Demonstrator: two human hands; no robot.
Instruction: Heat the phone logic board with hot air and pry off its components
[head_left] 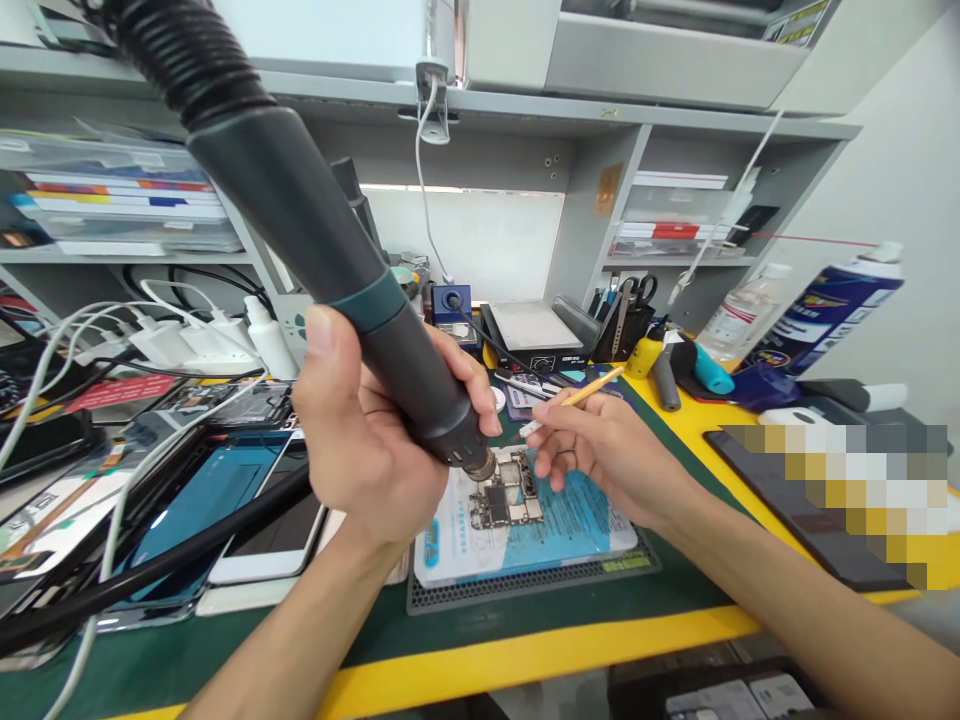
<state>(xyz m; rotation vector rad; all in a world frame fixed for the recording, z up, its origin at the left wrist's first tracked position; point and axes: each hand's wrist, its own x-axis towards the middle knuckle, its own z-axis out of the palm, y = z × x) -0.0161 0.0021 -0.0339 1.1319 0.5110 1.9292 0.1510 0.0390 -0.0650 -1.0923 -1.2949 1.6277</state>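
Observation:
My left hand (pixel 367 450) is wrapped round a dark grey hot air gun (pixel 352 270), tilted so its metal nozzle points down to the right. Just under the nozzle lies a phone circuit board (pixel 504 500) with dark chips and bare metal patches. It rests on a blue and white flat pack (pixel 570 525), which sits on a grey perforated mat (pixel 525 588). Close to the board's right side, my right hand (pixel 585 440) pinches a slim tool with a yellow handle (pixel 592 386) and a white end, its kind unclear. The white end is near the nozzle.
Phone shells and screens (pixel 270 520) crowd the left, with a black hose (pixel 157 570) across them. A small heating plate (pixel 536 330) stands behind the board. At right are a spray can (pixel 825 310), a clear bottle (pixel 750 310) and a dark phone (pixel 787 500).

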